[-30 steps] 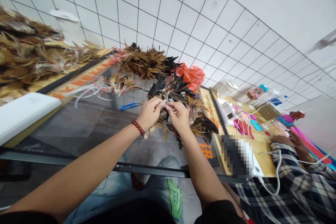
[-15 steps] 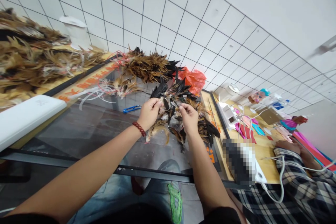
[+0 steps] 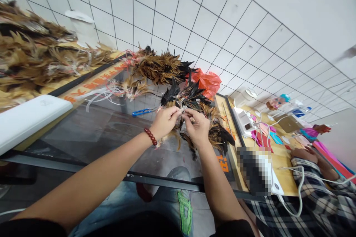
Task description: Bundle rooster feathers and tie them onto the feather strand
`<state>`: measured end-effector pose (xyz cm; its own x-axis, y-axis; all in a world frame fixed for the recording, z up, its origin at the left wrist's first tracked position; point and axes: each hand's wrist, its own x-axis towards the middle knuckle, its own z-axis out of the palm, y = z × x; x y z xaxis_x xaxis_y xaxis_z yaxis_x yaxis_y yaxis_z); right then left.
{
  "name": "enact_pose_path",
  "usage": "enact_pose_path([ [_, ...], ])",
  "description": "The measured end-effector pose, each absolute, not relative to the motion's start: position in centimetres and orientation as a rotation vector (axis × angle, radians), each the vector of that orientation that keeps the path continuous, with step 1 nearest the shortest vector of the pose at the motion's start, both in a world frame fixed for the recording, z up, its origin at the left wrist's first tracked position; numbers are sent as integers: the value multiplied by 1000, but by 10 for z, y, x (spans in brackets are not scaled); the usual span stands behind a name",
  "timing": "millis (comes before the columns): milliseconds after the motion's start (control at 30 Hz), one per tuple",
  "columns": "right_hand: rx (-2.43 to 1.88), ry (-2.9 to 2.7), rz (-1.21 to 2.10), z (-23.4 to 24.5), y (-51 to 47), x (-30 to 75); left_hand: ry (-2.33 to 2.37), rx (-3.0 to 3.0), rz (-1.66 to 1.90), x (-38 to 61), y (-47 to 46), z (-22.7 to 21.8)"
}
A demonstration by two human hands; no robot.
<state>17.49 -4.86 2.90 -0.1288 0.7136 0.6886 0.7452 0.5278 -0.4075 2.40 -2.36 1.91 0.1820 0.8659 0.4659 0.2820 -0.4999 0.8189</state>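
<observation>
My left hand (image 3: 166, 121), with a red bead bracelet (image 3: 150, 136) at its wrist, is closed in a pinch. Its fingertips meet those of my right hand (image 3: 197, 126), also pinched. Between them is the pale base of a feather (image 3: 182, 109); the fingers hide most of it. Loose brown and black feathers (image 3: 215, 127) lie under and around both hands on the glass-topped table (image 3: 111, 137). A blue thread snipper (image 3: 141, 112) rests left of my left hand. Further left lies a small feather bunch (image 3: 133, 87) with white strings (image 3: 104, 96).
A big feather bundle (image 3: 158, 66) and a red plastic bag (image 3: 207, 83) sit at the back. A white box-like device (image 3: 36, 120) stands at left, near feather heaps (image 3: 33, 59). At right are cables, coloured pieces (image 3: 275, 137) and another person's plaid sleeve (image 3: 314, 177).
My hands have come together; before, they were apart over the feathers. Now their fingertips meet. The whole view has shifted slightly.
</observation>
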Motion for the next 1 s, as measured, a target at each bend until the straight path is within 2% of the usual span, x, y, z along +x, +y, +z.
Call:
enact_pose_path([
  [333,-1201,-1740,10,29,-51,173,957,1757,1137,25,-21,14],
  [567,-1101,-1453,567,28,-41,178,689,1292,1079,26,-18,17],
  [767,-907,-1566,798,31,-42,182,463,1169,872,24,-22,21],
  [1000,-964,-1556,648,32,-42,179,485,1241,882,29,-27,21],
])
